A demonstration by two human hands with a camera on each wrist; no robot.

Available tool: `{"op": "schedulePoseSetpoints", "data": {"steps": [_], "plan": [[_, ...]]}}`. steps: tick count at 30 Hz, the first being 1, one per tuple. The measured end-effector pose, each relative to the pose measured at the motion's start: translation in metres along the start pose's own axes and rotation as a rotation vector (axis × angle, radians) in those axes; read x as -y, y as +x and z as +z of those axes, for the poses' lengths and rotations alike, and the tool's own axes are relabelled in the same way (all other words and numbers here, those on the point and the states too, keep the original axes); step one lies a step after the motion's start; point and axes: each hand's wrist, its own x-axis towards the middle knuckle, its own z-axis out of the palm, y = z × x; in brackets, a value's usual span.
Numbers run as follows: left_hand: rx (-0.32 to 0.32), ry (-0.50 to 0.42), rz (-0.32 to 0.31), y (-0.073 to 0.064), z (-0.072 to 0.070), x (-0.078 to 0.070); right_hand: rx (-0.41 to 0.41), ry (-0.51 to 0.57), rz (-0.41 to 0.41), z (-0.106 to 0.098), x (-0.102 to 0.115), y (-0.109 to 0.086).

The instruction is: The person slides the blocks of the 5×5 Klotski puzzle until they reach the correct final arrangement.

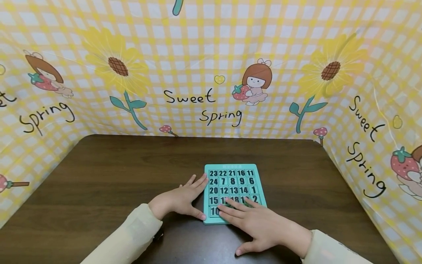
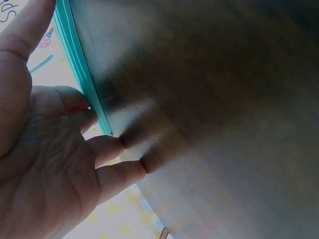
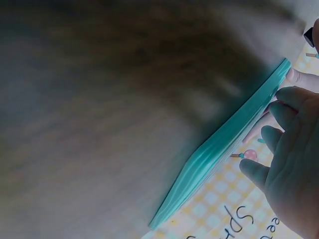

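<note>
A teal number slide puzzle [image 1: 233, 190] lies flat on the brown table, its square tiles printed with black numbers. Along its left edge rests my left hand [image 1: 179, 198], thumb by the lower corner and index finger higher up, the fingers spread. In the left wrist view, the puzzle's side [image 2: 82, 69] runs past the fingertips. My right hand [image 1: 260, 223] reaches over the lower right part, its extended fingers on the bottom rows and covering several tiles. The right thumb stays out to the side, off the puzzle. The right wrist view shows the puzzle's teal side [image 3: 209, 154] near those fingers.
The brown wooden table [image 1: 132, 161] has rounded far corners. Yellow checked cloth [image 1: 197, 66] with sunflowers and "Sweet Spring" lettering surrounds it at the back and both sides. A dark object [image 1: 158, 234] shows at the left cuff.
</note>
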Motion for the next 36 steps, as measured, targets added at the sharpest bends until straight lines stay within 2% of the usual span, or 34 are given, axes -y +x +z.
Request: {"op": "schedulePoseSetpoints", "data": {"steps": [5, 10, 19, 28, 36], "plan": [[0.002, 0.004, 0.006, 0.000, 0.000, 0.000, 0.017, -0.032, -0.024, -0.002, 0.000, 0.008], [0.001, 0.006, 0.013, 0.001, 0.000, 0.000, 0.037, -0.020, -0.031, -0.004, 0.000, 0.010], [-0.003, 0.007, 0.004, 0.001, 0.001, 0.001, 0.050, 0.009, 0.008, 0.000, -0.003, -0.001], [0.011, 0.010, -0.007, 0.002, 0.001, 0.002, 0.014, 0.015, 0.010, -0.001, -0.009, -0.011], [0.011, 0.004, -0.008, 0.001, 0.000, 0.000, 0.003, 0.031, 0.050, -0.003, -0.017, 0.003]]}}
